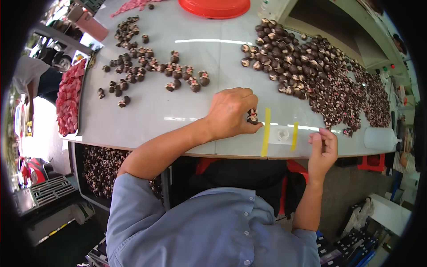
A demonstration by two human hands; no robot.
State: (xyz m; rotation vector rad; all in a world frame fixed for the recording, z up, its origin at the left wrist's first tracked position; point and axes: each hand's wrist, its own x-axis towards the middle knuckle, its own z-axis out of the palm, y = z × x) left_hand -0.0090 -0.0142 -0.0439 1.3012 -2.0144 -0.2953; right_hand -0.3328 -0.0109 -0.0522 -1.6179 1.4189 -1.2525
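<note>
A small dark figure [252, 117] with a cream-and-red face sits at the fingertips of the left hand [233, 111], between the thumb below it and the bent fingers above. That hand grasps it just left of a yellow tape strip [266, 132]. The right hand [324, 149] is near the table's front edge, fingers curled and thumb close to the forefinger (whether anything is pinched there, I cannot tell). Between the hands, a small clear round piece [283, 134] lies between that strip and a second, shorter yellow strip [294, 136].

Farther out, similar dark figures [138, 64] are scattered on the left of the table [147, 104], while dark balls with cream patches [284, 55] are heaped on the right, running into smaller dark pieces [342, 95]. At the table's left edge a tray [82, 91] is full of pinkish-red pieces [70, 100]. Below it, a bin [75, 167] holds a mass of small dark pieces [102, 171]. A red basin [214, 8] stands at the far side (cut off by the view), and a translucent white bottle [379, 139] lies at the right.
</note>
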